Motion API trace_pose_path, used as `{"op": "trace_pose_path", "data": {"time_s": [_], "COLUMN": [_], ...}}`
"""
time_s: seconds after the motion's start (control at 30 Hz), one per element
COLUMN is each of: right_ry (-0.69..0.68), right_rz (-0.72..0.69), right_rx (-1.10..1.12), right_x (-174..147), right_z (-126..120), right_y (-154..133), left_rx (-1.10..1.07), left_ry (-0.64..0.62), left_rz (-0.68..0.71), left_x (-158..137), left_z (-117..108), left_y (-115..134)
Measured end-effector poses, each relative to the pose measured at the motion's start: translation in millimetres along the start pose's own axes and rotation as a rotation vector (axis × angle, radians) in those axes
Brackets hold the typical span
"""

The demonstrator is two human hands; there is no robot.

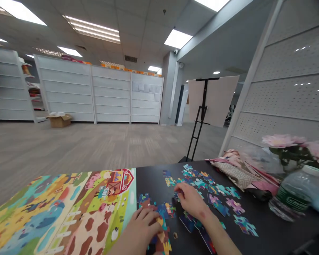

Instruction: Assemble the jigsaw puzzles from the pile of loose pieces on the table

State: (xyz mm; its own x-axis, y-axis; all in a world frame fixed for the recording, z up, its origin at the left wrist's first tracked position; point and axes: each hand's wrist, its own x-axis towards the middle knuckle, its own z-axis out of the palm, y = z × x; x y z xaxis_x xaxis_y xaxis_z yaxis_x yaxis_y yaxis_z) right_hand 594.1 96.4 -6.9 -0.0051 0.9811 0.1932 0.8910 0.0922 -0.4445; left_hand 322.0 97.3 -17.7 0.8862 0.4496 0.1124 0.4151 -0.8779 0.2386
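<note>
My left hand (146, 225) rests over a partly joined jigsaw puzzle (167, 244) on the black table, its fingers slightly apart and lying on the pieces. The puzzle shows dark blue, brown and yellow parts, and my hand covers much of it. To the right, my right hand (190, 201) is held low over the table with its fingers curled together. Whatever may be between those fingertips is too small to make out. Loose jigsaw pieces (215, 203) lie spread around and beyond that hand. A small brown bit (175, 235) sits between my two hands.
A colourful farm-picture sheet (95, 212) covers the table's left side. At right are a water bottle (295, 194), a patterned cloth (232, 170) and pink flowers (281, 141). Beyond the table stand a black easel (199, 122), white shelving (110, 95) and a cardboard box (60, 121).
</note>
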Motion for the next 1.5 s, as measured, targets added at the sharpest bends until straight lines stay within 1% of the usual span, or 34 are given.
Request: {"op": "trace_pose_path", "data": {"time_s": [0.13, 0.23, 0.3, 0.37, 0.47, 0.57, 0.7, 0.83, 0.97, 1.07, 1.17, 1.33, 1.43, 1.5], "right_ry": [0.045, 0.078, 0.057, -0.009, -0.116, -0.165, -0.174, -0.152, -0.126, -0.032, 0.061, 0.067, 0.113, 0.131], "right_rz": [0.111, 0.132, 0.074, -0.019, -0.111, -0.136, -0.136, -0.123, -0.104, -0.05, -0.01, -0.057, -0.017, 0.021], "right_rx": [-0.062, -0.063, -0.027, 0.028, 0.088, 0.117, 0.142, 0.175, 0.249, 0.287, 0.276, 0.242, 0.177, 0.133], "right_x": [1.6, 1.5, -0.3, -3.7, -9.8, -12.8, -12.5, -13.0, -8.0, 1.1, 7.7, 5.7, 9.1, 18.9], "right_z": [-6.5, -9.8, -10.4, -9.1, -4.8, -2.0, -2.1, -0.7, 5.3, 9.6, 14.4, 22.5, 19.0, 13.3], "right_y": [25.2, 27.7, 19.6, 7.3, -9.1, -16.3, -19.2, -24.5, -24.9, -17.6, -9.1, -0.4, 8.3, 15.7], "left_rx": [0.056, 0.065, 0.067, 0.067, 0.061, 0.015, -0.033, -0.05, -0.04, -0.023, 0.014, 0.038, 0.052, 0.064], "left_ry": [0.11, 0.107, 0.078, 0.06, 0.09, 0.102, 0.051, 0.017, 0.04, 0.056, 0.07, 0.071, 0.076, 0.089], "left_rz": [-0.017, -0.018, -0.022, -0.02, 0.009, 0.013, -0.04, -0.057, -0.031, -0.021, -0.022, 0.004, 0.001, -0.019], "left_x": [-2.0, -0.7, 1.9, 4.6, 6.1, 3.8, 0.8, 0.5, 0.3, 0.3, 0.9, 4.0, 7.0, 9.3], "left_z": [-0.7, 6.3, 14.3, 23.5, 33.8, 33.8, 24.2, 19.8, 21.3, 24.5, 29.2, 39.5, 46.2, 49.5], "left_y": [6.9, 4.6, -1.3, -8.5, -16.6, -16.6, -9.4, -6.3, -7.3, -8.6, -11.0, -17.4, -20.4, -21.4]}}
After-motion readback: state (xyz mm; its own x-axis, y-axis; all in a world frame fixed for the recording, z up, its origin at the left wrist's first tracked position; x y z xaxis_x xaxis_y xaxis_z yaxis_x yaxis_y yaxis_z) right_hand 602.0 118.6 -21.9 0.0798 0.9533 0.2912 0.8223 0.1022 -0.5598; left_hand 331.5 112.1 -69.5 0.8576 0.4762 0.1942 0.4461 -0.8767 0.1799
